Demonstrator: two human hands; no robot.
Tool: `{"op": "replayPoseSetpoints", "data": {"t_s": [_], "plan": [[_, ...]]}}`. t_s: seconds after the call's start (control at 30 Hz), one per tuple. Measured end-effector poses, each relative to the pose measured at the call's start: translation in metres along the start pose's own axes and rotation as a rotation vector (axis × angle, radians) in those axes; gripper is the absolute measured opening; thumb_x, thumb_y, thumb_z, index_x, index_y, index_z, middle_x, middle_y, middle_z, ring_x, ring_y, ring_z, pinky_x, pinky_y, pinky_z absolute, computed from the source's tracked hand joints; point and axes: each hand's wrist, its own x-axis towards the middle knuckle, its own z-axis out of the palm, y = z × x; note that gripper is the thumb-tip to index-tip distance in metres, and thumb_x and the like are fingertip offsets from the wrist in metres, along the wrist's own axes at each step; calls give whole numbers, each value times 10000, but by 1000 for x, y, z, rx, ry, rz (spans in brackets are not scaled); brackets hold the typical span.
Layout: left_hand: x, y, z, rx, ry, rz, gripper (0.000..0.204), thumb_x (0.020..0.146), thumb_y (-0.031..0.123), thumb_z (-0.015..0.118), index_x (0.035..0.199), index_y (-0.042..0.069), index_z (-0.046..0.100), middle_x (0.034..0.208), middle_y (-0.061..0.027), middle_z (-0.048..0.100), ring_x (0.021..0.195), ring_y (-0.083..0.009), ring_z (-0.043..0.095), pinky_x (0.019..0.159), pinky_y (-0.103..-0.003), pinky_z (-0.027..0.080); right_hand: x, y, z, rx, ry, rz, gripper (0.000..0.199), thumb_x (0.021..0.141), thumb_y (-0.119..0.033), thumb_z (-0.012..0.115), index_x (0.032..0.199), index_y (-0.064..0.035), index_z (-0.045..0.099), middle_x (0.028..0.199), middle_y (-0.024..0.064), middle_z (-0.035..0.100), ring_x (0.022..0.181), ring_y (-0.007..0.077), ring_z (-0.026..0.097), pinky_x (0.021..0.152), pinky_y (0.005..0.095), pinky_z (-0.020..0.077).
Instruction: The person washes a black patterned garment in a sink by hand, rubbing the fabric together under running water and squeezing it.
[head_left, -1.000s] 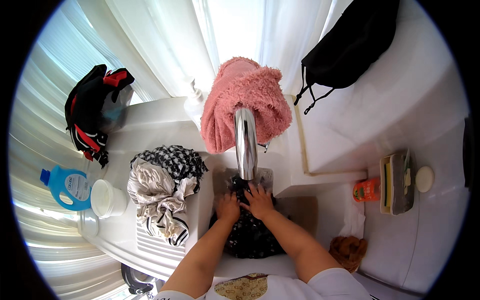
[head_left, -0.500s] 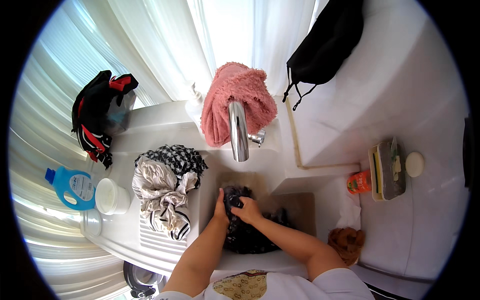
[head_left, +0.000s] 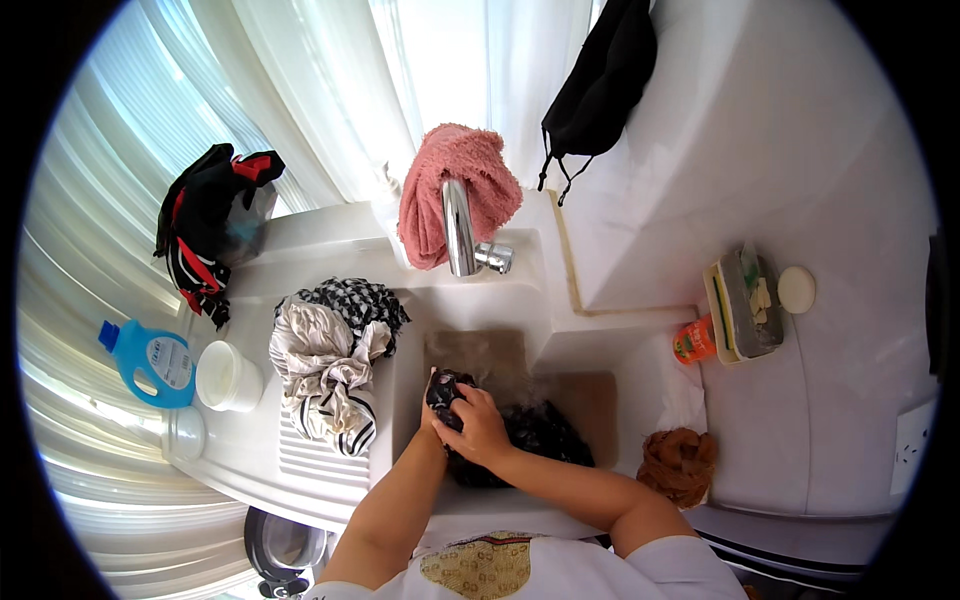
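Observation:
Over the brownish water in the sink basin (head_left: 650,400), a wet black cloth with small light marks (head_left: 548,436) is bunched up between my hands. My left hand (head_left: 431,416) grips its left side, with most of the fingers hidden by the fabric. From the right, my right hand (head_left: 476,428) closes over the same bunch, fingers bent and pressed onto it. The rest of the black cloth lies in the water below and to the right. Above the basin hangs the chrome faucet (head_left: 458,230), with a fluffy pink towel (head_left: 430,190) draped behind it.
On the left ledge, white and black-and-white clothes (head_left: 325,360) lie piled over a ribbed washboard. A white tub (head_left: 228,376) and blue detergent bottle (head_left: 152,362) stand beyond. At right are an orange container (head_left: 694,341), a soap caddy (head_left: 745,305) and a brown cloth (head_left: 678,468).
Both hands have brought the bunched part of the black cloth slightly left, and my right hand now covers more of it. The whole view has shifted a little.

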Motion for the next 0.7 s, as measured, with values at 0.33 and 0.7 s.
{"op": "replayPoseSetpoints", "data": {"t_s": [0.33, 0.7], "plan": [[-17, 25, 61, 2154, 790, 296, 408, 854, 406, 561, 1068, 61, 599, 940, -172, 651, 809, -324, 639, 725, -408, 530, 29, 114, 2, -212, -54, 347, 346, 831, -307, 645, 713, -11, 509, 723, 181, 541, 733, 393, 532, 649, 454, 430], [4, -21, -32, 2771, 309, 129, 615, 903, 430, 469, 1443, 187, 300, 1529, -124, 155, 1385, -373, 154, 1072, -603, 137, -34, 129, 12, -568, -938, 110, 754, 869, -581, 453, 1472, -200, 209, 1545, 97, 82, 1409, 353, 55, 1065, 638, 123]]}}
